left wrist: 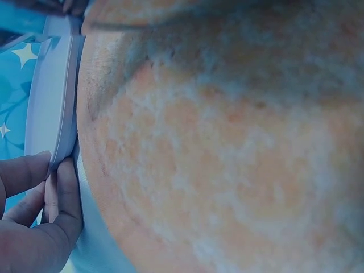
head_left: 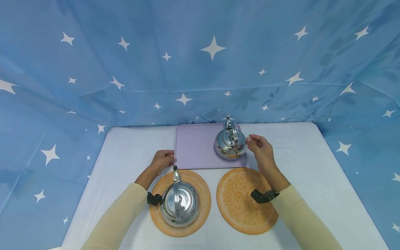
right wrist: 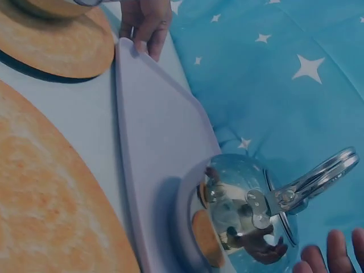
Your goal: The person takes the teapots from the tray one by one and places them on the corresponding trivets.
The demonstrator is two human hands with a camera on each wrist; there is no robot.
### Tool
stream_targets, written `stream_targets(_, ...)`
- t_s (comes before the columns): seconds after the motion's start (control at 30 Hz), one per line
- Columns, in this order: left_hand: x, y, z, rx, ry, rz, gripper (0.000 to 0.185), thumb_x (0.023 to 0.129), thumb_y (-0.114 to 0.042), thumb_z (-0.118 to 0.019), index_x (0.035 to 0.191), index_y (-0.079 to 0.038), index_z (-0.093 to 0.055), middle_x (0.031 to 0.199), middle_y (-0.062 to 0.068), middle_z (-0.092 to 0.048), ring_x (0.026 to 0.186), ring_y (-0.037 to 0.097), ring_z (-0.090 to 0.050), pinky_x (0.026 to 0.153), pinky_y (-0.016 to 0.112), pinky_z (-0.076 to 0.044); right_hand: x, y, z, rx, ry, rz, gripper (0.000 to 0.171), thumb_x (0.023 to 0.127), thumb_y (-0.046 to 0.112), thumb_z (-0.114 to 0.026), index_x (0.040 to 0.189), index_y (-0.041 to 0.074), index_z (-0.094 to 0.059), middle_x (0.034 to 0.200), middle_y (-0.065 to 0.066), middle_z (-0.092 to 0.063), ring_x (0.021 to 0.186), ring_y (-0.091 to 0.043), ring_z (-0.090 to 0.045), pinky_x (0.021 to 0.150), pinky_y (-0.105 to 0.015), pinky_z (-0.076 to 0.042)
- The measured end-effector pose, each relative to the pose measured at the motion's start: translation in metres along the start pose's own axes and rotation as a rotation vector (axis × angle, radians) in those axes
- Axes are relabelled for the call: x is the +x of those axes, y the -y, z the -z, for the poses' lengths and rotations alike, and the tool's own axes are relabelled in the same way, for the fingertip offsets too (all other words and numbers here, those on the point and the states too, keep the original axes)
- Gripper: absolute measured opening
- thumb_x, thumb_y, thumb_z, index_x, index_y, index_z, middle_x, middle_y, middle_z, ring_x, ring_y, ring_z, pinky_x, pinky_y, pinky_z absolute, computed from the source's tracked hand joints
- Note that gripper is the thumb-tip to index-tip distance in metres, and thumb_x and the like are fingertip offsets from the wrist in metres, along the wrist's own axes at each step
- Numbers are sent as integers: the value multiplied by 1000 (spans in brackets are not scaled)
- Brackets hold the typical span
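Note:
My left hand (head_left: pixel 162 160) pinches the left edge of a lilac tray (head_left: pixel 197 146), thumb above and fingers below in the left wrist view. On the tray's right end stands a shiny metal kettle (head_left: pixel 230 143) with an upright arched handle. Close by that kettle's right side is my right hand (head_left: pixel 261 149), its fingers loosely bent. In the right wrist view its fingertips (right wrist: pixel 338 253) show beyond the kettle, with nothing seen between them; whether they touch it is hard to tell. A second metal kettle (head_left: pixel 180 205) stands near my left wrist.
Two round orange bread-patterned mats lie in front of the tray: the left mat (head_left: pixel 203 194) is under the second kettle, the right mat (head_left: pixel 240 198) beneath my right forearm. A white cloth covers the table (head_left: pixel 300 152). A blue star-patterned curtain (head_left: pixel 187 76) hangs behind.

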State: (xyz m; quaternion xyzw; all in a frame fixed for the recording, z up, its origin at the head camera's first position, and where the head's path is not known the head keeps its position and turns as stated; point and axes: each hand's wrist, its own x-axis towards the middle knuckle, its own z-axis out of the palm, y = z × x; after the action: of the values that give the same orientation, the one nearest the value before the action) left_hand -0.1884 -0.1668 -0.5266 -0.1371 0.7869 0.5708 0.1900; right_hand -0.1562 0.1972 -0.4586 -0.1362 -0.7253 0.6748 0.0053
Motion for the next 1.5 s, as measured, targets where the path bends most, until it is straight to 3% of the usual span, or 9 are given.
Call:
stream_targets(0.17, 2, 1, -1, 0, -5, -1, 42, 88, 6, -63, 129, 7, -56, 107, 17, -60, 87, 18, -63, 76, 26, -57, 6, 1, -4, -6, 114, 33, 57, 98, 32, -59, 140, -3, -43, 130, -18, -51, 116, -23, -54, 103, -35, -44)
stream_targets(0.33, 2, 1, -1, -2, -9, -2, 42, 88, 6, -63, 129, 8, -56, 106, 16, -61, 86, 18, -63, 75, 26, -57, 6, 5, -11, -44, 176, 48, 52, 99, 31, -58, 138, 0, -48, 131, -16, -53, 116, -19, -53, 101, -35, -45)
stream_targets(0.57, 2, 1, -1, 3, -7, -1, 42, 88, 6, -63, 129, 7, -56, 107, 16, -60, 88, 19, -63, 76, 26, -57, 7, 11, -18, -98, 197, 24, 44, 102, 26, -52, 137, 0, -51, 129, -18, -57, 121, -24, -52, 101, -34, -45)
stream_targets(0.87, 2, 2, -1, -12, -13, -4, 41, 87, 6, -64, 128, 7, -57, 105, 16, -61, 85, 18, -63, 75, 26, -57, 9, 12, -20, -124, 159, 45, 38, 101, 22, -54, 127, -5, -57, 119, -16, -58, 102, -15, -56, 92, -33, -50)
stream_targets(1.13, 2, 2, -1, -18, -5, -6, 41, 88, 6, -63, 128, 7, -57, 106, 17, -60, 87, 19, -63, 76, 27, -57, 7, 13, -22, -110, 151, 49, 38, 100, 20, -55, 129, -4, -56, 117, -13, -59, 100, -12, -57, 87, -26, -51)
stream_targets(1.3, 2, 2, -1, -9, -3, -13, 41, 88, 6, -63, 129, 8, -56, 106, 17, -60, 87, 19, -63, 76, 26, -57, 6, 14, -20, -121, 178, 47, 39, 101, 19, -54, 130, -7, -54, 116, -15, -60, 94, -11, -57, 85, -27, -51)
stream_targets(1.5, 2, 3, -1, -6, -4, -19, 42, 88, 6, -63, 129, 8, -56, 107, 17, -60, 88, 19, -63, 76, 26, -57, 5, 17, -19, -137, 254, 13, 43, 103, 21, -50, 134, -7, -50, 118, -17, -59, 97, -11, -56, 93, -34, -49)
